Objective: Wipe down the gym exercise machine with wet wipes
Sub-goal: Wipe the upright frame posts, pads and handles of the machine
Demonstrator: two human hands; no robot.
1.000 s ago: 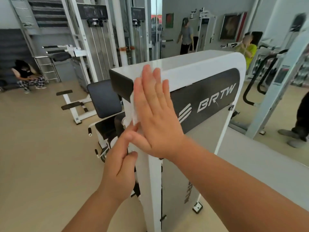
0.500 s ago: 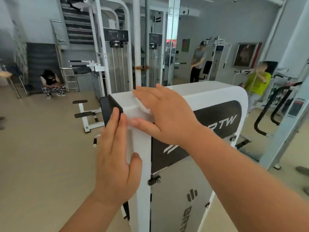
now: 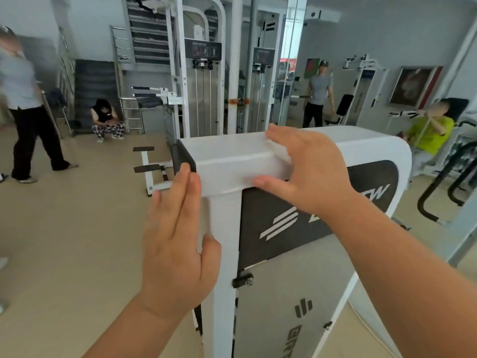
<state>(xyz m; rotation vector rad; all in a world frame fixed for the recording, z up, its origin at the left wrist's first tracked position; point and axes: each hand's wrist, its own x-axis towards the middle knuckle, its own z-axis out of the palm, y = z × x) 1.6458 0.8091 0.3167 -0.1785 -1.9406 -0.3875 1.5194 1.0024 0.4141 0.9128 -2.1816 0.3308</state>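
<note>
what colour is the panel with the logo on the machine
Black with white lettering, on the panel of the white machine; head view.

Crouching person beside cable tower

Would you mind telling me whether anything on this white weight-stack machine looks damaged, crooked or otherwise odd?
Nothing stands out. The white shroud looks intact and square, and its dark logo panel sits flat. The right hand lies over the top edge, the left hand flat against the side post. A wipe is hard to make out beneath them.

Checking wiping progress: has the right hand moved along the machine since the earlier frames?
Yes. The right hand slid from the white frame's front corner onto its top, toward the far end.
</note>
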